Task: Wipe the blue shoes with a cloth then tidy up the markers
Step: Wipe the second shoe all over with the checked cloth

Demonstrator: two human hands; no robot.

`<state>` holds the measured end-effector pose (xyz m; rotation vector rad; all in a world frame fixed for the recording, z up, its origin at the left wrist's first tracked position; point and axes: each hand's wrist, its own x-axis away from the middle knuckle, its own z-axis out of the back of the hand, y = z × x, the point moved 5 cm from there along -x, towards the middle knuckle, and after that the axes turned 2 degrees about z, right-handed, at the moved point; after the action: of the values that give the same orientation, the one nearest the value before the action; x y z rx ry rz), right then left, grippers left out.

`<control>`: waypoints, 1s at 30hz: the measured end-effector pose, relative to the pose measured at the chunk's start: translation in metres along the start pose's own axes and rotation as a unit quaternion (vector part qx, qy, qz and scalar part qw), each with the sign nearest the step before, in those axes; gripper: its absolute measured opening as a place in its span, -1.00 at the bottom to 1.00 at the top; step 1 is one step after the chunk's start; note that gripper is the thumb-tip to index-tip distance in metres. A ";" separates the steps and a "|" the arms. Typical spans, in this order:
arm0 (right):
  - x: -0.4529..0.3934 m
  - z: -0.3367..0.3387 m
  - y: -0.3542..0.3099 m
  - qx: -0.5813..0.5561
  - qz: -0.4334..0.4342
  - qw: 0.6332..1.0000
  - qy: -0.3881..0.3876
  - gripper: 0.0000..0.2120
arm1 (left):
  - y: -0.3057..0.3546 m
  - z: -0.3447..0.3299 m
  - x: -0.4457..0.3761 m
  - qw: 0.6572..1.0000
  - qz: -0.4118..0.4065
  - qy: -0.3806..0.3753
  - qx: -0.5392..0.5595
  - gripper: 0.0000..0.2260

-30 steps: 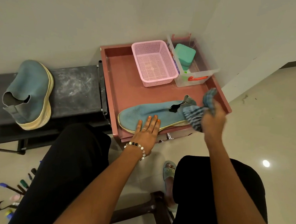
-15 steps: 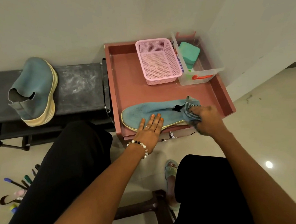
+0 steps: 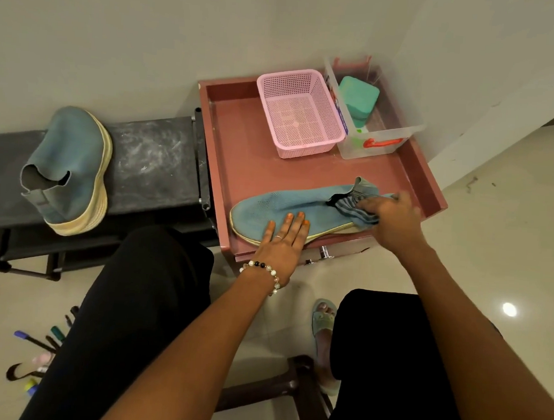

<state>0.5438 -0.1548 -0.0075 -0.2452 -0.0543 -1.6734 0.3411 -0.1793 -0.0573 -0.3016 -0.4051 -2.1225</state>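
— What does the right hand (image 3: pixel 391 218) have in its grip?

— A striped cloth (image 3: pixel 351 206), bunched under curled fingers and pressed onto the heel end of a blue shoe (image 3: pixel 297 208). The hand is a little blurred, so how each finger lies I cannot tell.

— And the left hand (image 3: pixel 281 243)?

— No grip there at all. It lies flat, fingers straight and together, pressing down on the near side of the same shoe around its middle. There's a bead bracelet (image 3: pixel 264 271) at the wrist.

— Where does that shoe sit?

— On its side along the front edge of a reddish-pink worktop (image 3: pixel 240 148) with a raised rim, toe pointing to the left. Behind it stand a pink basket (image 3: pixel 300 113) and, just beside that on the right, a clear bin (image 3: pixel 386 132) with a green box (image 3: pixel 357 95) inside.

— The other blue shoe (image 3: pixel 72 169)?

— Well apart, to the left on a dark bench (image 3: pixel 154 158), resting on its side with the pale sole showing.

— The markers (image 3: pixel 40 344)?

— Scattered on the floor at lower left, partly hidden by the person's leg.
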 end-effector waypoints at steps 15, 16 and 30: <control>0.014 0.014 0.003 0.035 -0.037 0.998 0.035 -0.65 | -0.001 -0.002 -0.002 1.000 0.003 -0.005 -0.008 -0.10; 0.015 0.013 -0.001 0.040 -0.053 0.997 0.050 -0.69 | -0.001 -0.002 -0.001 1.000 0.005 -0.006 -0.010 -0.09; 0.002 0.016 -0.013 0.144 0.041 0.988 -0.029 -0.62 | 0.001 -0.002 -0.003 1.000 0.001 -0.017 -0.025 -0.11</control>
<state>0.5330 -0.1521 0.0099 -0.0762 -0.3222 -1.5555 0.3436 -0.1777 -0.0599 -0.3672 -0.3732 -2.1306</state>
